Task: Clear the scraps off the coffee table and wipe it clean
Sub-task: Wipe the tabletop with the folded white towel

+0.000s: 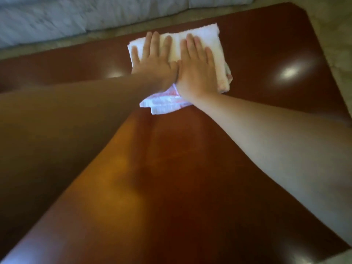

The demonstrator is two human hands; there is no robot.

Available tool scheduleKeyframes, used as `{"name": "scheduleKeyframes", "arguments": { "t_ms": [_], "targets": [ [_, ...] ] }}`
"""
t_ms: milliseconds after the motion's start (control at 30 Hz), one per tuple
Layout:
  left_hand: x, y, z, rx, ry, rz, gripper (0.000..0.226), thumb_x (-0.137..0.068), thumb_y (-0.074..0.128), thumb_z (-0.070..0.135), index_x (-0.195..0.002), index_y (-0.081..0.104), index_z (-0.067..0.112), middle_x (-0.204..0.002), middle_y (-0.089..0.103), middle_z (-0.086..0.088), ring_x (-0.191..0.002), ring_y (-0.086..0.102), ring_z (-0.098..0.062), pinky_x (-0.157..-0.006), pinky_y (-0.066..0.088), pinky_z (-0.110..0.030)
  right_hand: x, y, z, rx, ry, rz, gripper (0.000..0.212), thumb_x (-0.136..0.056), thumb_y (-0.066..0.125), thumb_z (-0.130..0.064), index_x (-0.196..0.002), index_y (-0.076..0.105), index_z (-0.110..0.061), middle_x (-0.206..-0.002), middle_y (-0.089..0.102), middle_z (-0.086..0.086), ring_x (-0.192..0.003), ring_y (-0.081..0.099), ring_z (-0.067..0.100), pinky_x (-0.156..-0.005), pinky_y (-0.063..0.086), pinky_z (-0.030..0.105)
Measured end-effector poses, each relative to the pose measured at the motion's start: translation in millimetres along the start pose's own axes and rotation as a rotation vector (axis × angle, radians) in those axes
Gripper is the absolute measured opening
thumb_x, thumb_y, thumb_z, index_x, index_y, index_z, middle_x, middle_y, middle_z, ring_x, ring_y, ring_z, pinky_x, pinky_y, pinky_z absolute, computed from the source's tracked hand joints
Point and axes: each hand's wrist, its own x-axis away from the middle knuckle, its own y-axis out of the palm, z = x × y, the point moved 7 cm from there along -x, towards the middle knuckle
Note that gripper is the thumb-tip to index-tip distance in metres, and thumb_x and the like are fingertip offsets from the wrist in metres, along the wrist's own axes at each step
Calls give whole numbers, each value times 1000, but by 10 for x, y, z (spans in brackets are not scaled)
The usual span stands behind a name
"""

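Under left hand (154, 62) and right hand (198, 69), both flat, fingers straight, pressed cloth (208, 33) onto coffee table (190, 168). Saw 0 scraps beside either; judged wiping underway.

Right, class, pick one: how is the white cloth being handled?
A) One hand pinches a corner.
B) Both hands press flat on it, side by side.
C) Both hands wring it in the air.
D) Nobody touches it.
B: the left hand and right hand lie flat with straight fingers, side by side, on the white cloth on the coffee table.
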Motion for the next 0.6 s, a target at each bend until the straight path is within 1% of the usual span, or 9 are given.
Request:
{"name": "scheduleKeyframes", "arguments": {
  "t_ms": [133, 233, 333, 367, 400, 467, 500, 533, 600],
  "targets": [
    [247, 88, 87, -55, -59, 165, 64, -106, 15, 36, -167, 0, 23, -175, -5, -7, -161, -9, -22, -129, 1, -56, 100, 50, 45, -42, 14, 37, 62, -107, 20, -35, -166, 19, -15, -175, 13, 4, -162, 9, 21, -131, 12, 44],
    [450, 136, 139, -54, -57, 139, 66, -104, 11, 38, -167, 1, 22, -175, -5, -8, -161, -9, -23, -129, 3, -56, 289, 67, 30, -70, 26, 27, 59, -108, 29, -29, -165, 22, -17, -175, 16, 2, -162, 12, 19, -130, 15, 42],
    [895, 243, 229, -72, -58, 75, 79, -91, -7, 46, -166, 0, 22, -175, -5, -9, -161, -9, -25, -129, 3, -56, 780, 40, -16, -51, 19, 22, 64, -101, 24, -33, -163, 29, -16, -173, 24, 3, -160, 22, 19, -127, 23, 42],
    [1101, 333, 269, -86, -56, 49, 80, -90, -8, 48, -166, 0, 22, -175, -6, -10, -161, -10, -26, -128, 4, -57, 1012, 42, -27, -53, 15, 22, 67, -99, 24, -35, -162, 32, -15, -172, 27, 4, -158, 26, 20, -126, 26, 42],
    [1334, 453, 320, -114, -48, 26, 78, -93, -2, 50, -166, 1, 22, -175, -6, -11, -161, -11, -28, -128, 4, -58, 1272, 67, -34, -54, 7, 11, 68, -98, 25, -37, -161, 34, -14, -171, 30, 5, -157, 29, 21, -125, 28, 42],
    [1939, 715, 462, -141, -20, -6, 78, -100, 23, 54, -167, 2, 20, -174, -8, -13, -160, -15, -32, -126, 2, -62, 1912, 147, -56, -36, -11, -32, 68, -100, 30, -39, -162, 31, -12, -171, 29, 7, -157, 30, 23, -124, 30, 43],
    [2294, 851, 538, -117, -14, -17, 78, -101, 31, 52, -167, 3, 19, -174, -8, -15, -159, -16, -34, -125, 1, -64, 2280, 192, -66, -26, -20, -55, 68, -101, 31, -40, -162, 31, -12, -171, 28, 8, -157, 31, 24, -123, 31, 44],
    [2676, 987, 625, -72, -15, -19, 78, -102, 33, 49, -167, 4, 18, -174, -5, -16, -160, -15, -35, -124, 2, -66, 2666, 222, -71, -20, -31, -65, 67, -102, 31, -40, -162, 31, -10, -170, 29, 10, -156, 33, 26, -122, 31, 45],
    [3460, 1258, 784, 10, -28, -28, 75, -99, 36, 44, -166, 15, 16, -173, 5, -17, -161, -5, -37, -123, 10, -68, 3454, 270, -107, -15, -51, -69, 62, -107, 25, -37, -161, 33, -7, -169, 30, 14, -155, 34, 30, -121, 32, 49]
  ]
}}
